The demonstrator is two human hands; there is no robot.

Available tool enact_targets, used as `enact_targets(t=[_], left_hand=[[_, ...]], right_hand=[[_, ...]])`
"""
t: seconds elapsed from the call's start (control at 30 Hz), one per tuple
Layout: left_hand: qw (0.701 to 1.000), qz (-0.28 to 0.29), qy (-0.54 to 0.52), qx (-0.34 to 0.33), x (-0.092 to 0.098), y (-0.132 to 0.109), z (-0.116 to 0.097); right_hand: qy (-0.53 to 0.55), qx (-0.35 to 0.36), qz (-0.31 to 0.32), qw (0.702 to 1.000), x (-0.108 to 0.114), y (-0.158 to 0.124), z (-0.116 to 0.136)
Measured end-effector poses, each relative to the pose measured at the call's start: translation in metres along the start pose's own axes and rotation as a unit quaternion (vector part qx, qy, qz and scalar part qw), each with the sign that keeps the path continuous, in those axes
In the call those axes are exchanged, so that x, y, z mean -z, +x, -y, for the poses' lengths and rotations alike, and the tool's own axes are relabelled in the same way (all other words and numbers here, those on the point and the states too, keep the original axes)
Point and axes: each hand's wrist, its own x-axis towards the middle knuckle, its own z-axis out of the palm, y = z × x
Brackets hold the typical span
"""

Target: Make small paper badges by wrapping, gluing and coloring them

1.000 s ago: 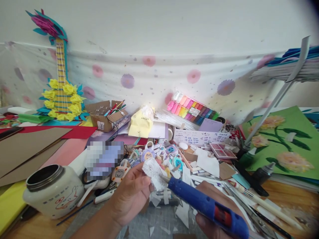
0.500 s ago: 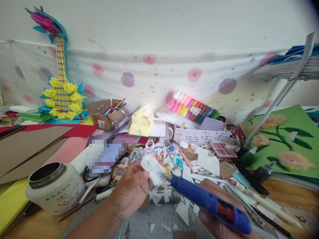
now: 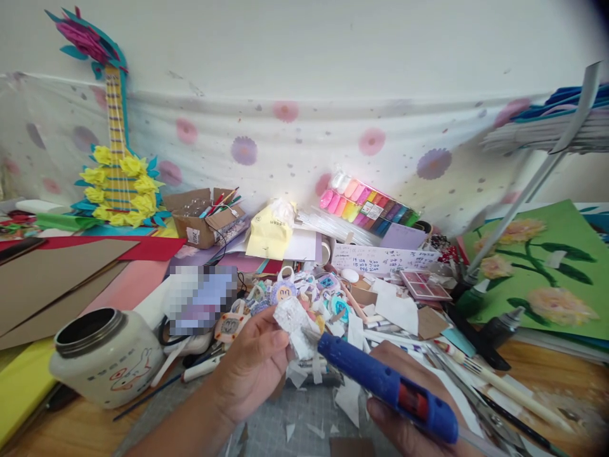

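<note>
Between the thumb and fingers of my left hand (image 3: pixel 257 355) is a small white, wrinkled piece (image 3: pixel 297 327) that looks like paper or film; its exact kind I cannot make out. My right hand (image 3: pixel 409 406) is wrapped round a blue hot glue gun (image 3: pixel 385 384). The gun's metal nozzle lies at the lower right part of the white piece, touching or very close to it. A clear glue stick sticks out from the gun's back end. Below both hands lies a grey cutting mat (image 3: pixel 285 422) with paper scraps.
A wide-mouthed jar (image 3: pixel 107 368) stands at the left. Small craft ornaments (image 3: pixel 285 292) and scraps are heaped behind my hands. Further back are a cardboard box (image 3: pixel 193 231) of pencils and a colourful clay pack (image 3: pixel 368 203). Scissors (image 3: pixel 495 419) and a green flower picture (image 3: pixel 537 266) are at the right.
The glue gun has shifted left along with my right hand, its nozzle now over the white piece. My left hand has moved slightly right and turned the piece a little.
</note>
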Motion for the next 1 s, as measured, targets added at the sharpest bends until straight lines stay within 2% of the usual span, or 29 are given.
enact_targets(t=[0.3, 0.4, 0.5, 0.7, 1.0], left_hand=[[1.0, 0.008, 0.007, 0.004, -0.0017, -0.0003, 0.0004], [1.0, 0.006, 0.007, 0.001, -0.0001, -0.0008, 0.001], [1.0, 0.008, 0.008, 0.003, 0.0001, -0.0011, 0.0012], [1.0, 0.006, 0.013, 0.011, -0.0026, 0.0005, 0.0008], [1.0, -0.02, 0.019, -0.005, 0.0001, 0.0001, -0.0019]], right_hand=[[-0.01, 0.019, 0.002, 1.0, 0.0016, 0.0002, -0.0018], [-0.025, 0.014, -0.01, 1.0, 0.0024, -0.0002, -0.0002], [-0.038, 0.005, 0.007, 0.999, 0.0034, -0.0013, 0.0009], [-0.018, -0.004, -0.011, 1.0, 0.0005, -0.0044, -0.0033], [-0.007, -0.011, 0.012, 1.0, 0.0045, -0.0029, -0.0045]])
